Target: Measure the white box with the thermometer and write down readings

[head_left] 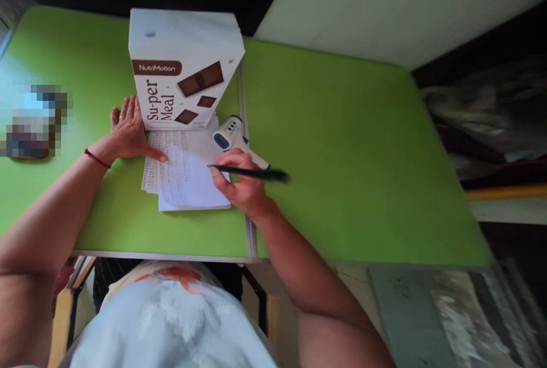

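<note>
My right hand (pixel 241 183) is closed round a black pen (pixel 256 173), its tip pointing left over the white paper sheets (pixel 194 177). Rows of small handwriting cover the left part of the paper; the right part is blank. Spread flat, my left hand (pixel 130 131) rests on the table at the paper's left side, with the thumb on the sheets. Its fingers are beside a white box (pixel 188 77) marked "NutriMotion Su-per Meal", which stands upright behind the paper. A white and blue infrared thermometer (pixel 233 137) lies just beyond my right hand.
The green table (pixel 342 163) has a metal seam down its middle. A blurred-out object (pixel 34 123) lies at the far left. Behind are a dark surface and a pale wall (pixel 363 3). Chair arms (pixel 64 322) flank my body, and shelving with cloth stands at the right.
</note>
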Motion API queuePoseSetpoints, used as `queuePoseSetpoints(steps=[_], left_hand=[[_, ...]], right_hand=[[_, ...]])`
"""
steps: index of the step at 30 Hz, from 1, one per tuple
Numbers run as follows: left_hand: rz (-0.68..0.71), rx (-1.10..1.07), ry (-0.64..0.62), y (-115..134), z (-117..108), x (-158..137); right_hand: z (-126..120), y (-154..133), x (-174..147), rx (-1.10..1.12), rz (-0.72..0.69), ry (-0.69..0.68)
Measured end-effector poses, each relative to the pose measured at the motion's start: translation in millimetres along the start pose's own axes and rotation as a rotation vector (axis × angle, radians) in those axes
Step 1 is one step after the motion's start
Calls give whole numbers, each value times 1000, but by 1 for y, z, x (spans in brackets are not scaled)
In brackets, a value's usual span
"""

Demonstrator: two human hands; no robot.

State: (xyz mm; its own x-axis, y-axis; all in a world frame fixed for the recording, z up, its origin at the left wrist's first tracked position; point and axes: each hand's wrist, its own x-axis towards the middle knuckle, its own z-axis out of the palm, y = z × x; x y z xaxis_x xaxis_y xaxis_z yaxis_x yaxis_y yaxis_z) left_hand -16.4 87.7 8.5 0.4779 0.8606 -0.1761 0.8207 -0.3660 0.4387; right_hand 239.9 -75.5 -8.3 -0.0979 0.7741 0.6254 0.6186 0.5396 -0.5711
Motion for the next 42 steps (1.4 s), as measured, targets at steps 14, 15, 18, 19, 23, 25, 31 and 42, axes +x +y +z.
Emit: queuePoseSetpoints(steps=[14, 15, 18, 19, 23, 25, 31, 42], left_hand=[[49, -66, 54, -2, 5, 6], [51, -71, 52, -3, 5, 6], [60, -94, 58, -6, 6, 8], [58, -93, 57, -8, 7, 8], [86, -89, 63, -12, 9, 9], [105, -101, 67, -9, 9, 8], [30, -56, 17, 2, 4, 5], [106, -93, 59, -13, 10, 10]], right_hand=[[13, -33, -1, 435, 661, -152], [14, -34, -1, 424, 651, -157], [13, -36, -3, 379, 605, -173], [13, -37, -5, 360, 590, -165], [14, -38, -14, 256, 521, -91], [14, -38, -17, 212, 488, -92], [15, -38, -19, 176, 424, -132], [15, -39, -17, 104, 399, -158]])
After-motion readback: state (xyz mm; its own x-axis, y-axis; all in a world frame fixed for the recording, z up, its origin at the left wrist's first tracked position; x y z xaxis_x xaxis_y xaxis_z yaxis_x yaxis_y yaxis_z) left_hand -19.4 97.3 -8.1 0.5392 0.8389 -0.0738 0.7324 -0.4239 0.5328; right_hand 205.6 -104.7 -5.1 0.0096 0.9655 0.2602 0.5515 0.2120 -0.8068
